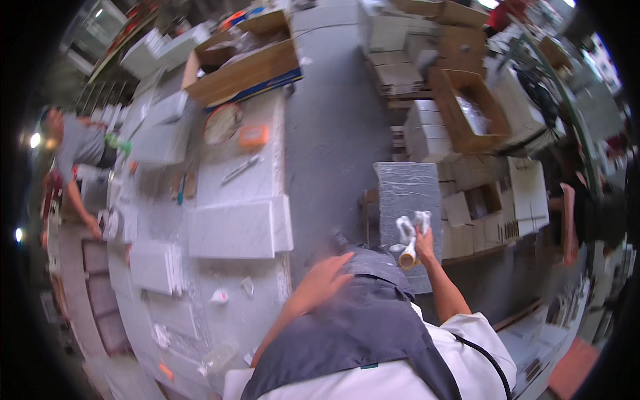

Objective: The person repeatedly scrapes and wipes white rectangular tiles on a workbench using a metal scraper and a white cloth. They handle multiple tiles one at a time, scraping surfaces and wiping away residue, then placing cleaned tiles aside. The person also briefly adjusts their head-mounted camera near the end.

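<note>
My right hand [425,245] is closed round a white roll with a tan cardboard-like core [407,261]. White prong-like parts [404,230] stick up beside the fingers; their exact kind is unclear. This hand is over a grey block-shaped stack wrapped in clear film [408,187], right of my body. My left hand [325,283] hangs in front of my dark grey apron [360,313], slightly blurred, its fingers stretched out and nothing in them. To its left is the worktable with a stack of white boxes [233,230].
On the worktable lie an orange box [253,137], a pale tool [241,169] and a large open carton [250,57]. A grey-shirted person [83,147] works across it. An open carton [470,110] and stacked boxes line the right. A grey floor aisle [333,100] runs between.
</note>
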`<state>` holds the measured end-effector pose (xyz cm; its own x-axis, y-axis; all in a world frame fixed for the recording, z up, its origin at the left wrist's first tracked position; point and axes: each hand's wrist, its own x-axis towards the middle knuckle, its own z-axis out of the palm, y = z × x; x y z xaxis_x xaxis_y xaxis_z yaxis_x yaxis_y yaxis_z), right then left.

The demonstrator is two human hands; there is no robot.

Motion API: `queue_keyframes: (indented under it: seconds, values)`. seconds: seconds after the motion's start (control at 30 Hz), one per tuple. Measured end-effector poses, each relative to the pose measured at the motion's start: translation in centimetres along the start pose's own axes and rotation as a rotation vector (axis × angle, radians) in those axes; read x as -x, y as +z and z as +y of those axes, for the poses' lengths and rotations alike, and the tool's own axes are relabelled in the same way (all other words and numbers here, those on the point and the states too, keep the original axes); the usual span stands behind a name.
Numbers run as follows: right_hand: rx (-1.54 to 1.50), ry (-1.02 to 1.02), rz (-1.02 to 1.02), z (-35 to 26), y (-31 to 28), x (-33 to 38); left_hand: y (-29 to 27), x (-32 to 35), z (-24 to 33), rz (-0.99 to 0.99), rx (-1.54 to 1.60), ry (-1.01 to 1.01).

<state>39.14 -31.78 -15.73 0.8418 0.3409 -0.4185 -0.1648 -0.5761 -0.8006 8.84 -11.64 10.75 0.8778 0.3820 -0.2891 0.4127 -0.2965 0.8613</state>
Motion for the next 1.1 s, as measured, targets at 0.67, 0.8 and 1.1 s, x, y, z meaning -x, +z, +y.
queue_keyframes:
  seconds: [0.67,0.8,1.1]
  values:
    - [-0.332,0.238,0.729,5.7,-11.3,4.5,0.4,2.7,0.2,-0.202,0.071,0.192]
    - [-0.393,0.185,0.798,9.3,-13.1,2.7,0.8,3.4,0.1,-0.135,0.14,0.15]
    - [-0.447,0.223,0.778,9.7,-17.5,-0.4,1.0,3.9,-0.2,0.069,0.175,0.083]
